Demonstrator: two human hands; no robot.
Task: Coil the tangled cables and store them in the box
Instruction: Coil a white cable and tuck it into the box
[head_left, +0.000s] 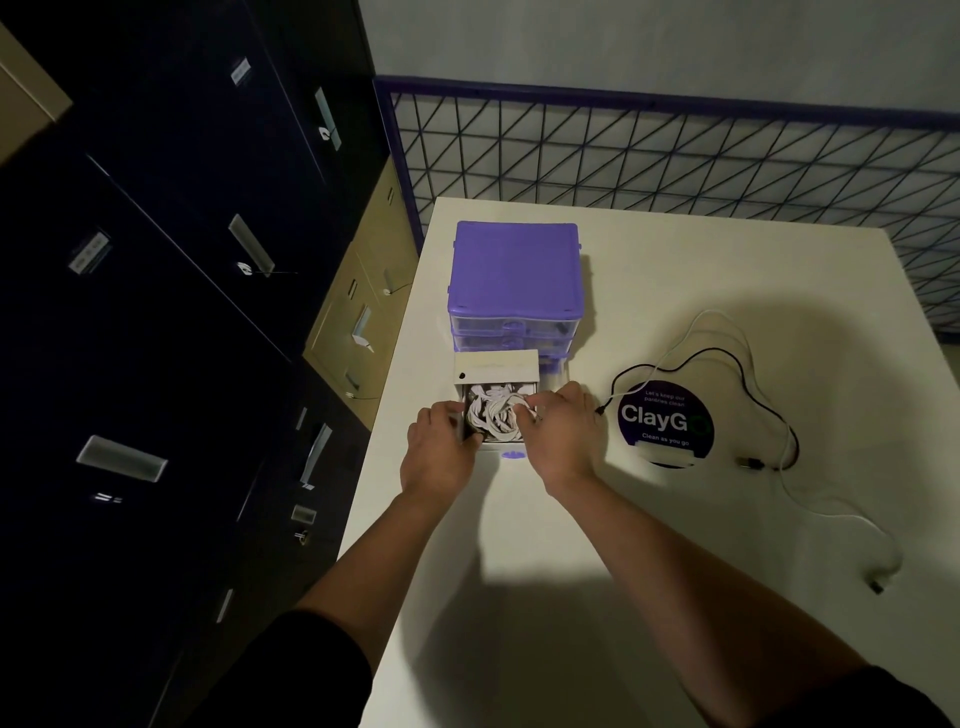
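With the left hand (441, 434) gripping the box (496, 410) near the surface's left edge and the right hand (563, 421) pinching white cable (493, 415) into it, tuck loops flat before fetching the loose cables (727, 364) toward the right edge.

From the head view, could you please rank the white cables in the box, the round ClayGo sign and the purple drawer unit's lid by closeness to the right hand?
From the right hand:
1. White cables, at its fingertips, left.
2. ClayGo sign, to its right.
3. Purple lid, beyond the box.
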